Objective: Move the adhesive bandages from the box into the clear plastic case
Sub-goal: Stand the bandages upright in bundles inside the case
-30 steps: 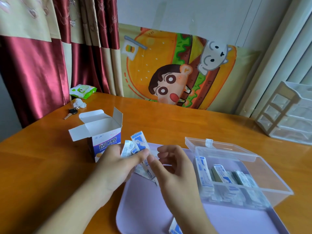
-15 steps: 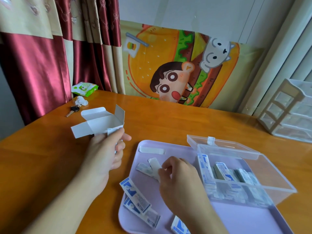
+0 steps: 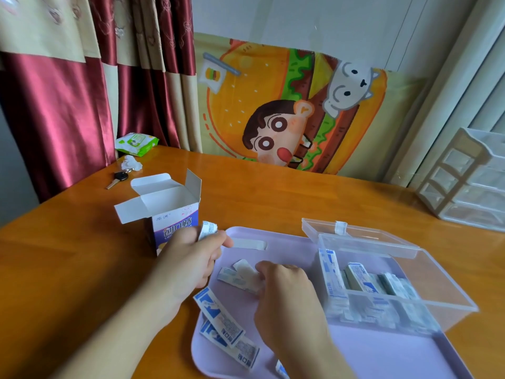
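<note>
- Standing upright near the bench's (image 3: 273,198) left edge, flaps spread open: the box (image 3: 175,214), purple and white, just off the lilac tray's (image 3: 382,351) far-left corner.
- Curling round a small bundle of wrapped bandages (image 3: 208,229) right beside the box's front face: the left hand (image 3: 191,258), thumb and fingers pinching the bundle so its top end is poking up above the knuckles.
- Resting fingertips-down on the tray, pinching at a couple of loose bandages (image 3: 240,277) lying crossed near the tray's middle: the right hand (image 3: 284,299), fingers bent over their near end.
- Lying flat along the tray's left edge, overlapping each other: two more wrapped strips (image 3: 224,324), blue-and-white print facing up.
- Peeking out at the tray's near edge, partly hidden under the right forearm: another strip (image 3: 281,369).
- Lying alone near the tray's far edge: one pale strip (image 3: 250,244).
- Sitting on the tray's right half with its lid (image 3: 355,235) hinged back towards the bench's far edge: the clear plastic case (image 3: 437,274), holding bandages already standing on edge in a row (image 3: 363,280) along its left and near side.
- Lying towards the bench's far-left corner: a green wipes pack (image 3: 136,143), a crumpled white scrap (image 3: 131,162) and a key (image 3: 117,179).
- Standing at the bench's right edge: a small drawer unit (image 3: 467,181).
- Hanging behind the far edge: a cartoon burger cloth (image 3: 287,105) and red-and-cream curtains (image 3: 68,77).
</note>
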Tool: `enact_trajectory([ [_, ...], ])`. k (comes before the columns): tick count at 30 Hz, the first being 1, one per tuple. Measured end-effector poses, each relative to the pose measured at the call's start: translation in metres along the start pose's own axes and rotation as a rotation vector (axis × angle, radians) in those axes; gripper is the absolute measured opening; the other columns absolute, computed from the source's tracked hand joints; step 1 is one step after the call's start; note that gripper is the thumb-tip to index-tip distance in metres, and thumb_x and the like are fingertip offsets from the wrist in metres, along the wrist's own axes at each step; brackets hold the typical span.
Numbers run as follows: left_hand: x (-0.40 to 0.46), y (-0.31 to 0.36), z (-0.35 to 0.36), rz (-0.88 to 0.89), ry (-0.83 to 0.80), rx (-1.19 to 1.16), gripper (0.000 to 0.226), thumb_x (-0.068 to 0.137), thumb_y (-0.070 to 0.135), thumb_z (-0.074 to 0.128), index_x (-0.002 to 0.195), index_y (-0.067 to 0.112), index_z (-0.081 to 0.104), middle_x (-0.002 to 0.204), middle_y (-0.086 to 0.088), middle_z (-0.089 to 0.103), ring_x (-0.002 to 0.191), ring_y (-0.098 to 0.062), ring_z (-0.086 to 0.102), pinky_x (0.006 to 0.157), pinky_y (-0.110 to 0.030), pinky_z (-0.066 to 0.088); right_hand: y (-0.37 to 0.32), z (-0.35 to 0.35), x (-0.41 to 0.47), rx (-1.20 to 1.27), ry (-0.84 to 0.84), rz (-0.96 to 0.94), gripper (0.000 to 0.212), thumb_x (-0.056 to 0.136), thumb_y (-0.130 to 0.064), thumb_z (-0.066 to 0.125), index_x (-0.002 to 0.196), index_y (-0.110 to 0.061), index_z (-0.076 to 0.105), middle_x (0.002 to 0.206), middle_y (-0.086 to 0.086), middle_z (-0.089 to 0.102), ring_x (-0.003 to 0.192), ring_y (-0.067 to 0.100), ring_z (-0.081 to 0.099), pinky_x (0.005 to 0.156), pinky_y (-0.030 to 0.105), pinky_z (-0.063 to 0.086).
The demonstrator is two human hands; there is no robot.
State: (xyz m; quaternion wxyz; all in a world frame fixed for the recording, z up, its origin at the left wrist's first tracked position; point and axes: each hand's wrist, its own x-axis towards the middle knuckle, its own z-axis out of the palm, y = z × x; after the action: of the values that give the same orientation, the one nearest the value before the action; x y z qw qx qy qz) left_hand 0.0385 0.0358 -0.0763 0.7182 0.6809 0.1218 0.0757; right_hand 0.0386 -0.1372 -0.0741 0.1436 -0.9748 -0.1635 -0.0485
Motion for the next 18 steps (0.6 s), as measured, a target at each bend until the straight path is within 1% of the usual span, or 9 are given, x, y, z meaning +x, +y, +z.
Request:
enact_trajectory([
  [2,-0.001,0.001,0.000,0.010,-0.008,0.023,0.023,0.101,0.018,0.061,0.085,0.007,0.074,0.073,-0.011,0.040,0.050,-0.015,0.027,0.047,-0.022,0.020,0.001,0.003,0.000,0.048,0.005,-0.003,0.026,0.085,-0.007,0.051,0.104,-0.021,0.062,0.099,-0.002,0.065,0.095,0.025,0.056,0.069,0.033,0.050],
  [4,-0.002,0.002,0.000,0.031,-0.008,0.117,0.022,0.099,0.021,0.063,0.083,0.012,0.075,0.070,-0.012,0.039,0.049,-0.015,0.029,0.044,-0.025,0.024,0.000,0.005,-0.002,0.073,0.000,0.028,0.028,0.087,-0.013,0.054,0.112,-0.023,0.062,0.108,-0.004,0.059,0.107,0.022,0.056,0.081,0.034,0.052],
  [7,-0.004,-0.001,0.000,0.211,0.035,0.506,0.019,0.094,0.030,0.067,0.077,0.020,0.070,0.057,-0.007,0.047,0.052,-0.012,0.042,0.050,-0.039,0.036,-0.004,0.002,-0.006,0.025,0.002,0.090,0.012,0.092,-0.026,0.055,0.104,-0.025,0.056,0.108,-0.002,0.049,0.113,0.023,0.049,0.079,0.032,0.042],
  [8,-0.006,-0.002,0.001,0.266,0.044,0.618,0.016,0.091,0.034,0.068,0.078,0.025,0.069,0.055,-0.002,0.050,0.052,-0.009,0.045,0.052,-0.037,0.039,-0.006,0.001,-0.006,0.010,-0.011,0.097,0.007,0.093,-0.024,0.055,0.100,-0.024,0.053,0.105,-0.001,0.046,0.112,0.024,0.050,0.074,0.031,0.037],
  [10,-0.011,-0.004,0.004,0.296,0.019,0.796,0.012,0.088,0.048,0.071,0.087,0.037,0.067,0.057,0.006,0.051,0.054,-0.008,0.049,0.053,-0.029,0.041,-0.006,0.000,-0.006,0.016,-0.031,0.104,0.011,0.091,-0.017,0.055,0.094,-0.025,0.048,0.099,-0.001,0.041,0.110,0.026,0.054,0.071,0.030,0.032],
  [11,-0.013,-0.005,0.006,0.285,-0.008,0.872,0.017,0.087,0.054,0.071,0.093,0.039,0.067,0.060,0.005,0.050,0.056,-0.008,0.051,0.052,-0.025,0.040,-0.005,0.000,-0.005,0.040,-0.034,0.104,0.013,0.090,-0.015,0.054,0.097,-0.025,0.050,0.101,0.000,0.043,0.111,0.026,0.056,0.071,0.030,0.034],
  [13,-0.016,-0.005,0.009,0.278,-0.040,0.988,0.022,0.087,0.059,0.070,0.095,0.039,0.065,0.065,0.006,0.050,0.062,-0.007,0.054,0.054,-0.023,0.040,-0.002,0.001,-0.004,0.100,-0.025,0.107,0.027,0.091,-0.014,0.055,0.116,-0.023,0.056,0.115,0.001,0.051,0.117,0.025,0.056,0.081,0.030,0.044],
  [15,-0.015,-0.006,0.009,0.273,-0.051,1.007,0.021,0.089,0.058,0.068,0.094,0.039,0.064,0.067,0.008,0.049,0.066,-0.008,0.056,0.057,-0.023,0.046,-0.002,-0.002,-0.003,0.174,-0.033,0.126,0.040,0.091,-0.018,0.059,0.131,-0.021,0.054,0.122,0.001,0.052,0.117,0.021,0.057,0.090,0.027,0.046],
  [18,-0.013,-0.008,0.006,0.224,-0.050,0.877,0.014,0.092,0.048,0.069,0.099,0.037,0.066,0.067,0.007,0.051,0.067,-0.010,0.061,0.060,-0.028,0.055,-0.001,-0.004,-0.004,0.315,-0.034,0.144,0.058,0.081,-0.025,0.061,0.138,-0.022,0.055,0.121,-0.004,0.051,0.107,0.014,0.061,0.088,0.019,0.047],
])
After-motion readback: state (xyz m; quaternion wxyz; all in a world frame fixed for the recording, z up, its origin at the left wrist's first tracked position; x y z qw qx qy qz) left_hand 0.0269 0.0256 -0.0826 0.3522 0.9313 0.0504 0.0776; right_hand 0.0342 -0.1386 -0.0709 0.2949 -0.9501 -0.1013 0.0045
